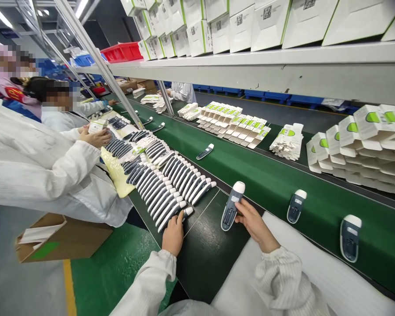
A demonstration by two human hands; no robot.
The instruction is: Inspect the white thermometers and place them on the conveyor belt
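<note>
My right hand point(253, 221) pinches a handheld electronic device point(231, 208) by its side, thumb and fingers at its edge. The device has a white cap, a blue-grey body and an open recess at its lower end, tilted up over the dark table. My left hand point(173, 235) is closed on another device point(187, 213) of the same kind at the near end of a long row point(154, 188); its palm and fingers hide most of that device. Two more devices, one nearer point(350, 239) and one farther point(296, 206), lie recess-up on the green conveyor belt to the right.
Folded white-and-green cartons point(365, 136) stand beyond the belt point(263, 175). A shelf point(250, 72) with boxes hangs above. At left a co-worker's hands point(95, 136) hold a small box, and a cardboard box point(66, 239) stands on the floor. White foam sheet point(283, 245) lies at right.
</note>
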